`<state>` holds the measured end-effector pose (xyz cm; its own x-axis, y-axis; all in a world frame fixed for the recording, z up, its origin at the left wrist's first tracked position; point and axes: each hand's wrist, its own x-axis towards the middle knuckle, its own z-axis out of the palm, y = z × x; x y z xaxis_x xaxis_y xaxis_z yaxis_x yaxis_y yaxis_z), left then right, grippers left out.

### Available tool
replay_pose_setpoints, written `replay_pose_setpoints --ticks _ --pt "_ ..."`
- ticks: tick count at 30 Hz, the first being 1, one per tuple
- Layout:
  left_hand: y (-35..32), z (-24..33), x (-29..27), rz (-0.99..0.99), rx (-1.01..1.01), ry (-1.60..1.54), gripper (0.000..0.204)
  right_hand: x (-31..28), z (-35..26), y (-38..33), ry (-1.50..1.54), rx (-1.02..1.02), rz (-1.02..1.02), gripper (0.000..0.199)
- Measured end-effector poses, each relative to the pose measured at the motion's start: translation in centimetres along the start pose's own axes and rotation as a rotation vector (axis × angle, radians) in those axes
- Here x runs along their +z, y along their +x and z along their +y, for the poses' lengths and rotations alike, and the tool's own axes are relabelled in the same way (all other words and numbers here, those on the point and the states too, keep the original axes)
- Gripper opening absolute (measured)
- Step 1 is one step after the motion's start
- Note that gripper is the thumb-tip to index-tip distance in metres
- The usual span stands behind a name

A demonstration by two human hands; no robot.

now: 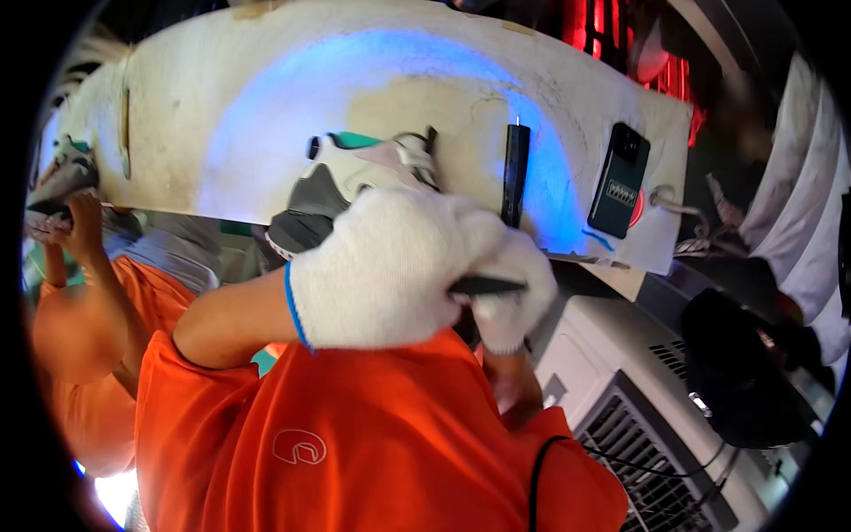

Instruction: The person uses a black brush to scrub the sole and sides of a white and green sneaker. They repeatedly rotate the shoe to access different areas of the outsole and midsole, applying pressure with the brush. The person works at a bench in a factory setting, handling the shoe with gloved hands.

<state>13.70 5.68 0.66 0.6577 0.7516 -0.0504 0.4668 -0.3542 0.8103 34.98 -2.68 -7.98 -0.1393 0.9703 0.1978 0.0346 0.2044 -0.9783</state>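
Sneaker (355, 182), white and grey with teal trim, lies on its side at the near edge of the worn white workbench (204, 97), partly hidden behind the person's gloved hands. In the head view, the left hand (381, 270), in a white knit glove with a blue cuff, is curled closed over the shoe's side and pins it against the bench edge. The right hand (512, 293), gloved the same way, is closed round a slim dark tool (483, 285) whose tip points toward the left hand. A good job here, as I judge it, needs the shoe braced firmly, the tool worked in short controlled strokes, and its tip kept clear of the holding glove.

Farther along the bench lie a black bar-shaped tool (515, 173) and a dark phone (618, 180), well apart from the shoe. At the left edge a co-worker's bare hand (81, 222) grips another shoe (58, 182). No box, tray or bin shows in this view, so nothing can be said of contents.
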Motion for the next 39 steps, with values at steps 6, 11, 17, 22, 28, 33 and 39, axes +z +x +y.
replay_pose_setpoints --ticks 6,11,17,22,28,33,39 --pt "0.9 -0.4 0.2 -0.096 0.006 0.191 0.050 -1.4 2.0 1.1 -0.030 -0.042 -0.057 0.063" --pt "-0.6 0.0 2.3 -0.120 -0.004 0.374 0.051 -0.6 1.8 -0.8 -0.123 0.021 -0.028 0.059" --pt "-0.7 -0.5 2.7 -0.071 0.138 0.389 0.047 -0.5 1.3 -0.2 -0.096 -0.030 -0.023 0.051" --pt "-2.3 -0.4 3.1 0.087 0.246 0.533 0.055 -0.6 1.7 -0.8 -0.106 -0.006 -0.027 0.055" --pt "-6.9 -1.4 0.8 0.035 -0.003 0.780 0.051 -0.8 2.6 -0.8 -0.173 -0.085 -0.025 0.062" --pt "-6.6 -1.4 1.8 0.177 0.149 0.841 0.052 -0.8 2.6 -0.9 -0.174 -0.069 -0.040 0.061" --pt "-5.2 -2.0 1.1 0.087 -0.050 0.604 0.050 -0.7 1.5 -0.7 -0.212 -0.025 -0.048 0.063"
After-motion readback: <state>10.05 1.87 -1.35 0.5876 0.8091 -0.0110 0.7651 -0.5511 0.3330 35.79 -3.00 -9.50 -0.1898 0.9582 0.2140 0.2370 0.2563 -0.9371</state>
